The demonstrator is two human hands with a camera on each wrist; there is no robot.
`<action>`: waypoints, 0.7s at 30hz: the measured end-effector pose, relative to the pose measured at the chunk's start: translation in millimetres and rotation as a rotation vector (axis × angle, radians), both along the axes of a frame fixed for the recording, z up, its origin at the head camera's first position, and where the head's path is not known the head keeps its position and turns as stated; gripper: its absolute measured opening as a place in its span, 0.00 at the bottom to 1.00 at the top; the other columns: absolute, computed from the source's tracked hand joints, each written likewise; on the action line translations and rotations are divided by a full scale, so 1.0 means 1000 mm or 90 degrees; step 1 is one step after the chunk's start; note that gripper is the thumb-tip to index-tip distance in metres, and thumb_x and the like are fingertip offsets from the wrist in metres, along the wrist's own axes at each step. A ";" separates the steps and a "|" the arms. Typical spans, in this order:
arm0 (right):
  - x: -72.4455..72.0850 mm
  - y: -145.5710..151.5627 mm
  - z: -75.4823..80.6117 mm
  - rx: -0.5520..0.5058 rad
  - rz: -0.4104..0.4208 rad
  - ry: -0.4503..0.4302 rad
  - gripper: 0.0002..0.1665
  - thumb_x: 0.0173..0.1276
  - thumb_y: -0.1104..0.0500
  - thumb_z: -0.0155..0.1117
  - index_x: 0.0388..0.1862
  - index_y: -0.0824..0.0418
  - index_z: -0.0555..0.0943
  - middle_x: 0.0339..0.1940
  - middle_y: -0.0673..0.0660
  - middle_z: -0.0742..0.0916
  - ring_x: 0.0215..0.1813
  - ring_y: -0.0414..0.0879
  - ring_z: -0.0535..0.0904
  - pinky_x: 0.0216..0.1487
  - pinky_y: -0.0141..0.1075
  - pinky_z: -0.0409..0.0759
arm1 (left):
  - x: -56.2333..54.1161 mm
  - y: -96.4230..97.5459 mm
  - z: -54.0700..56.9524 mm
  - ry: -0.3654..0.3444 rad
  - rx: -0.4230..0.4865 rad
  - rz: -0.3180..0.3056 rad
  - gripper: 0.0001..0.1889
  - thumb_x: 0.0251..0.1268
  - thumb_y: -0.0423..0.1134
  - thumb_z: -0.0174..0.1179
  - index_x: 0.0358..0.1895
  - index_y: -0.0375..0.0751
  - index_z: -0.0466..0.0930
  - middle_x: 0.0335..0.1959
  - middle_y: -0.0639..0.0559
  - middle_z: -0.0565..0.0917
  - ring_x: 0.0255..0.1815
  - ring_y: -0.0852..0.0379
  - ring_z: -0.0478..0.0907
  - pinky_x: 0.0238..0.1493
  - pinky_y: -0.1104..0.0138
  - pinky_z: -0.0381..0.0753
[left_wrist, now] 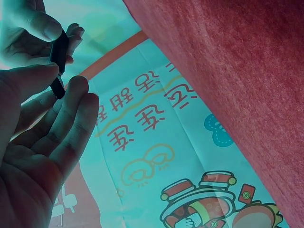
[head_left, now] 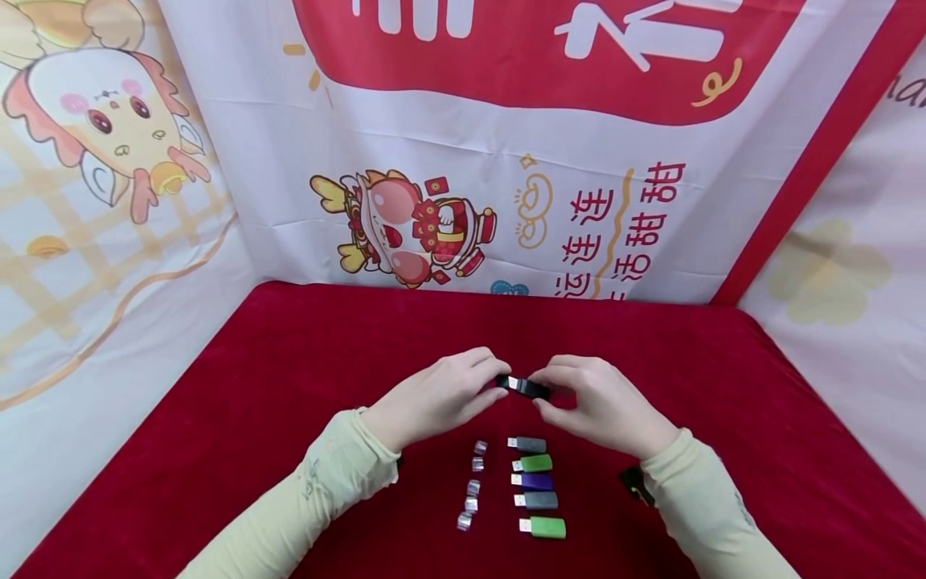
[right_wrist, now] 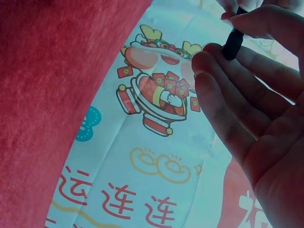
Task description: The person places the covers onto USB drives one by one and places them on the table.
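Note:
A black USB flash drive [head_left: 533, 390] is held over the red cloth between both hands, its silver plug showing in the middle. My right hand [head_left: 604, 402] pinches the body of the drive between thumb and fingers. At the plug end, my left hand [head_left: 444, 392] pinches a small black cap [head_left: 502, 380]. The left wrist view shows the narrow black cap [left_wrist: 58, 90] between thumb and fingertips, close to the drive. Nearer to me lies a column of USB drives [head_left: 535, 481] in grey, green and purple, plugs pointing left. Left of them are several small clear caps [head_left: 473, 487].
Red cloth [head_left: 347, 338] covers the table. Printed fabric walls [head_left: 275, 201] stand behind it and on both sides. A dark object with a yellow mark [head_left: 635, 484] sits beside the right sleeve.

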State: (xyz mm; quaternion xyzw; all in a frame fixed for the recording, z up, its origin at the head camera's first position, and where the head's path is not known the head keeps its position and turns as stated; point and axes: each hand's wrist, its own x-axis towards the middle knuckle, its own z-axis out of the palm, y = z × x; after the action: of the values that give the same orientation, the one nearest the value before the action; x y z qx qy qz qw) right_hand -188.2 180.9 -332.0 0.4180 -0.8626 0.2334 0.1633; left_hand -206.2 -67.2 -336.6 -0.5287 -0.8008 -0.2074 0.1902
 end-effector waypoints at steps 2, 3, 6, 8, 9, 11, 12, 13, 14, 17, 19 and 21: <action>0.000 0.000 0.000 0.003 0.002 0.003 0.11 0.56 0.63 0.75 0.40 0.57 0.87 0.32 0.44 0.83 0.30 0.35 0.76 0.31 0.30 0.78 | 0.000 0.000 0.000 0.003 -0.002 -0.004 0.10 0.65 0.35 0.66 0.46 0.36 0.78 0.36 0.51 0.76 0.33 0.63 0.73 0.38 0.78 0.74; 0.001 0.000 0.000 0.004 0.001 0.003 0.11 0.56 0.63 0.75 0.40 0.57 0.87 0.33 0.44 0.83 0.29 0.36 0.76 0.30 0.30 0.78 | 0.000 0.001 0.000 0.004 -0.004 -0.005 0.10 0.65 0.34 0.66 0.46 0.36 0.78 0.37 0.50 0.76 0.33 0.63 0.73 0.38 0.78 0.74; 0.001 0.001 0.001 0.012 -0.001 0.005 0.12 0.56 0.63 0.75 0.40 0.57 0.87 0.33 0.44 0.83 0.28 0.35 0.74 0.28 0.31 0.77 | 0.001 0.001 0.000 0.010 -0.007 -0.006 0.09 0.65 0.34 0.66 0.45 0.36 0.79 0.36 0.51 0.76 0.33 0.63 0.73 0.38 0.78 0.74; 0.002 0.001 0.001 0.017 -0.005 0.004 0.12 0.56 0.62 0.76 0.41 0.57 0.87 0.33 0.44 0.83 0.28 0.35 0.74 0.28 0.30 0.77 | 0.001 0.001 0.000 0.015 -0.010 -0.006 0.09 0.65 0.34 0.66 0.45 0.36 0.79 0.36 0.51 0.76 0.33 0.63 0.73 0.38 0.77 0.74; 0.002 0.001 0.001 0.019 -0.007 0.004 0.12 0.56 0.62 0.76 0.41 0.57 0.87 0.33 0.44 0.83 0.28 0.34 0.73 0.28 0.29 0.77 | 0.001 0.001 -0.001 0.016 -0.012 -0.006 0.09 0.65 0.34 0.65 0.45 0.36 0.79 0.36 0.51 0.76 0.33 0.63 0.73 0.38 0.77 0.74; 0.003 0.001 0.001 0.023 -0.011 0.005 0.12 0.56 0.62 0.76 0.41 0.56 0.88 0.33 0.43 0.83 0.28 0.33 0.73 0.28 0.27 0.76 | 0.001 0.001 -0.001 0.017 -0.011 -0.007 0.09 0.65 0.34 0.65 0.45 0.37 0.79 0.36 0.51 0.76 0.33 0.63 0.73 0.38 0.77 0.74; 0.003 0.001 0.002 0.025 -0.012 0.004 0.12 0.56 0.62 0.76 0.41 0.56 0.87 0.34 0.44 0.83 0.28 0.33 0.73 0.28 0.27 0.76 | 0.002 0.001 -0.001 0.017 -0.012 -0.007 0.09 0.65 0.34 0.65 0.45 0.37 0.79 0.36 0.51 0.76 0.34 0.63 0.72 0.38 0.77 0.74; 0.003 0.001 0.002 0.028 -0.013 0.004 0.12 0.56 0.62 0.76 0.41 0.56 0.87 0.34 0.43 0.83 0.29 0.33 0.73 0.29 0.27 0.76 | 0.002 0.001 -0.001 0.016 -0.012 -0.007 0.08 0.65 0.34 0.65 0.45 0.37 0.79 0.37 0.51 0.76 0.34 0.63 0.72 0.38 0.77 0.74; 0.003 0.000 0.002 0.030 -0.013 0.002 0.12 0.56 0.62 0.76 0.41 0.56 0.87 0.34 0.43 0.83 0.29 0.33 0.73 0.29 0.27 0.76 | 0.002 0.001 -0.001 0.014 -0.011 -0.008 0.09 0.65 0.33 0.65 0.45 0.37 0.79 0.37 0.51 0.77 0.34 0.63 0.72 0.38 0.77 0.74; 0.004 0.001 0.003 0.037 -0.012 -0.003 0.13 0.55 0.63 0.77 0.41 0.57 0.87 0.34 0.44 0.83 0.29 0.35 0.74 0.29 0.28 0.77 | 0.002 0.001 -0.002 0.011 -0.013 -0.009 0.09 0.65 0.33 0.66 0.45 0.37 0.79 0.37 0.50 0.77 0.34 0.63 0.73 0.38 0.77 0.74; 0.004 0.001 0.003 0.042 -0.011 -0.005 0.14 0.54 0.63 0.77 0.41 0.57 0.87 0.34 0.45 0.83 0.29 0.36 0.75 0.30 0.29 0.77 | 0.002 0.001 -0.002 0.008 -0.016 -0.009 0.09 0.65 0.34 0.65 0.46 0.37 0.79 0.37 0.50 0.77 0.34 0.63 0.73 0.38 0.77 0.74; 0.004 0.001 0.003 0.045 -0.010 -0.005 0.14 0.54 0.64 0.77 0.41 0.58 0.87 0.34 0.46 0.83 0.29 0.37 0.75 0.30 0.30 0.78 | 0.003 0.001 -0.002 0.007 -0.020 -0.010 0.09 0.66 0.34 0.65 0.46 0.37 0.79 0.37 0.50 0.77 0.34 0.63 0.73 0.38 0.77 0.74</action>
State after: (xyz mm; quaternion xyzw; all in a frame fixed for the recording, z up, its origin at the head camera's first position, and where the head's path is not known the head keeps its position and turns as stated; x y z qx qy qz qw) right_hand -184.0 182.1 -328.7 0.4161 -0.8741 0.2027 0.1470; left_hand -203.6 -66.0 -338.2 -0.5389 -0.7989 -0.1931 0.1845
